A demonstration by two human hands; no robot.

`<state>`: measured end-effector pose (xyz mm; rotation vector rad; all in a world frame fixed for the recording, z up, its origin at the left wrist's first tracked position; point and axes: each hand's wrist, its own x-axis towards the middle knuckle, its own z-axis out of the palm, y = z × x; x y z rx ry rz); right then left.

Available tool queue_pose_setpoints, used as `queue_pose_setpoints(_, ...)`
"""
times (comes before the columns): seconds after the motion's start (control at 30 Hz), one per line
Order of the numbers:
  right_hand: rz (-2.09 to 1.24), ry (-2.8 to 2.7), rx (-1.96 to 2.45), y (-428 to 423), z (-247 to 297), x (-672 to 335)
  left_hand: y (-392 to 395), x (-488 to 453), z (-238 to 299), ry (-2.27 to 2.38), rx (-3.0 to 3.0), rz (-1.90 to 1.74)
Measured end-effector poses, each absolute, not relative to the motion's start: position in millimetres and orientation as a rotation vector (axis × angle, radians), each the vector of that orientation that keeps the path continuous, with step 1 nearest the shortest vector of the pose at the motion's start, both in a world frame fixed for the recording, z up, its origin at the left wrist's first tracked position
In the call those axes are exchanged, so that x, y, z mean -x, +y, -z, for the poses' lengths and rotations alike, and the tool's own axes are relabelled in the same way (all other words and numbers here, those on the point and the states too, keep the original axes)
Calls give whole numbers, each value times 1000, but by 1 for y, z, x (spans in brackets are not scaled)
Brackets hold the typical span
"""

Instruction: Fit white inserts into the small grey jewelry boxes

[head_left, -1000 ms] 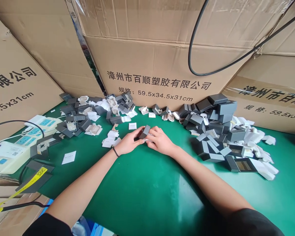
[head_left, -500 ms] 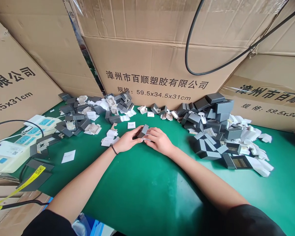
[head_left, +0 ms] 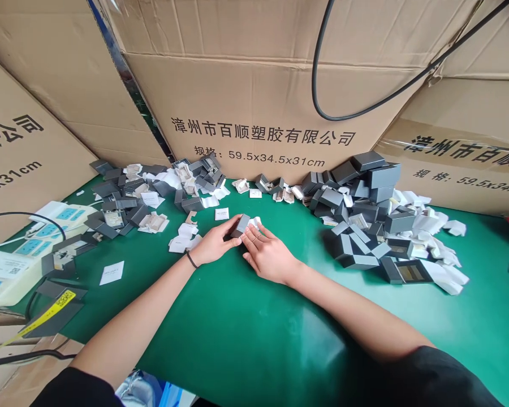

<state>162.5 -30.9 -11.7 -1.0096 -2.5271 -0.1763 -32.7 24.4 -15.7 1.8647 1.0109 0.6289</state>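
Over the green table, my left hand (head_left: 214, 244) grips a small dark grey box (head_left: 240, 225) between thumb and fingers, at its left side. My right hand (head_left: 271, 257) lies against the box's right end, its fingers bent over that end. A bit of white paper (head_left: 255, 221) shows just beyond the right fingertips; whether it is joined to the box cannot be made out. Nearest to my left hand are crumpled white papers (head_left: 181, 240) and a small printed white card (head_left: 221, 214).
Grey boxes and papers lie heaped at the left (head_left: 123, 198), with a larger pile of grey boxes (head_left: 377, 198) at the right. Power strips (head_left: 46, 232) stand at the left edge. Cardboard cartons (head_left: 254, 96) wall the back, and a black cable (head_left: 316, 73) loops down before them.
My right fingers have moved from pinching low at the box's right end to lying over it, and white paper now shows beyond them. The view has shifted slightly.
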Motion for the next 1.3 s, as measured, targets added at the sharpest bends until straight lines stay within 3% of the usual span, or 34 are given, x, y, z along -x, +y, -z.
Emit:
queue_pose_setpoints(0.23,-125,-2326,1022,-29,15,-168,25,33,16,975,-1791,-677)
queue_pose_setpoints(0.43,-856,-1552,1246,-22,5,-174,17,36,6,842,-1643,-702)
queue_pose_setpoints(0.53,-1337,-1441,1197,-19,8,-173,9,33,1,786,-1633,-674)
queue_pose_setpoints(0.63,-1605,-1402,1097,-16,9,-176,3,29,-1,782,-1634,-644)
queue_pose_setpoints(0.83,-1740,-1327,1072,-11,8,-179,-2,20,3,797,-1549,-649)
queue_pose_setpoints(1.3,-1573,-1373,1003,-12,14,-175,-7,11,3,746,-1257,-767)
